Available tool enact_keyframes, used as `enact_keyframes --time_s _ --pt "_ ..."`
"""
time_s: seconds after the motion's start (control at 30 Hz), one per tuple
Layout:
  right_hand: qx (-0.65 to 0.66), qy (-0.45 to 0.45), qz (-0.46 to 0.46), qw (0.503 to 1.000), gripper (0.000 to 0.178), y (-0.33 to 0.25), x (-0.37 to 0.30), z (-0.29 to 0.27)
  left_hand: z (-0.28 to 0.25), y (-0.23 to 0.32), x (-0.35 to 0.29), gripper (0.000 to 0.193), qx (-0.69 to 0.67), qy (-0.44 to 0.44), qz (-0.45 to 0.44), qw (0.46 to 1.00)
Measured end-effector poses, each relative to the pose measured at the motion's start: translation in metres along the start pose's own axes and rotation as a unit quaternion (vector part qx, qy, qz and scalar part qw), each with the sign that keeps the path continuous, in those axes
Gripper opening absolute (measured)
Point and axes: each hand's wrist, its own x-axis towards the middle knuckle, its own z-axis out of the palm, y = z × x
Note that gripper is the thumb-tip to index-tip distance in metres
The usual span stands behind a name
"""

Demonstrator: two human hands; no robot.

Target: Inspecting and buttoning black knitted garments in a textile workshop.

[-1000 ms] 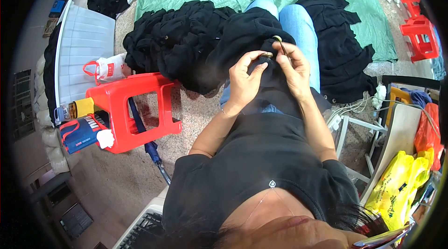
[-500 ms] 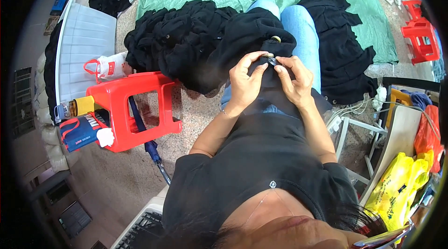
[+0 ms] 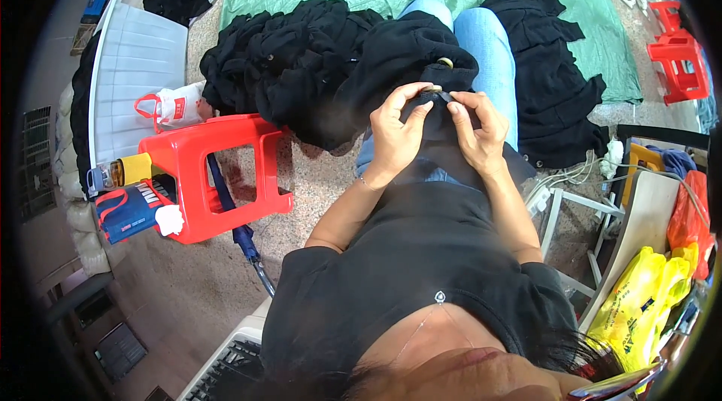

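Observation:
A black knit garment (image 3: 406, 48) lies bunched over my lap and jeans. My left hand (image 3: 396, 130) pinches its edge between thumb and forefinger, right by a brass-coloured button (image 3: 433, 88). A second round button (image 3: 445, 63) shows a little farther up the cloth. Close beside it, my right hand (image 3: 481, 134) is closed, thumb and forefinger pressed on a small dark piece at the same edge. Whether that piece is cloth or a small tool is too small to tell.
Left of my lap are a heap of black garments (image 3: 282, 55), a red plastic stool (image 3: 197, 149) and a pale plastic tub (image 3: 135, 78). More black clothing (image 3: 553, 85) lies on a green sheet (image 3: 609, 63). A yellow bag (image 3: 639, 299) sits at right.
My right fingers have shifted slightly right, away from the left fingertips. The shiny dark bit between the hands now looks narrower. My left hand stays in place.

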Motion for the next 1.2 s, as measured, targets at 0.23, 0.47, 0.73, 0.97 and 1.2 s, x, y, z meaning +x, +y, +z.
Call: enact_keyframes --time_s 0.23,0.47,0.73,0.97,1.2 --pt "-0.023 -0.024 -0.032 0.999 0.015 -0.004 0.002 -0.001 0.001 -0.002 0.000 0.022 0.001 0.001 0.003 1.000" --pt "-0.033 -0.021 -0.045 0.998 0.015 -0.005 0.004 0.000 0.001 -0.002 -0.001 0.022 0.000 -0.007 0.004 1.000" --pt "0.159 -0.002 0.112 0.981 0.011 0.002 -0.007 0.008 0.002 0.001 -0.001 0.021 -0.002 -0.015 -0.008 1.000" --pt "0.338 0.027 0.221 0.914 0.031 0.004 0.000 0.011 0.002 0.000 0.000 0.021 -0.012 -0.020 -0.022 0.999" --pt "0.192 -0.087 0.208 0.955 0.012 0.011 0.011 0.003 0.002 -0.002 0.002 0.034 -0.080 -0.053 -0.038 0.995"
